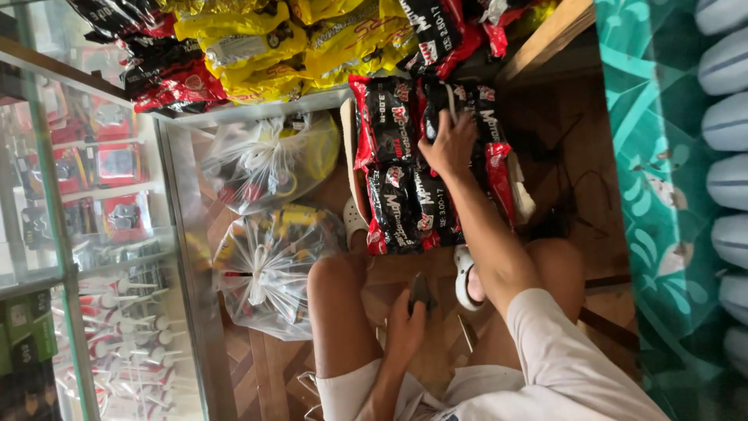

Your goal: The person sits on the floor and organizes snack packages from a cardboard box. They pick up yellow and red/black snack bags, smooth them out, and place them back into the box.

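Black-and-red shiny plastic packets (405,179) lie in a flat bunch on the brown wooden floor (576,156), far from the person's bare knees, and the right hand (449,144) is spread on top of them, fingers pressing one packet's far edge. The left hand (405,327) is near, between the knees, curled around a small dark thing (421,292) that I cannot tell. The packets look slippery, so I think one could slide off the bunch or bump the clear tied bags (269,214) on the left by the glass cabinet (86,257).
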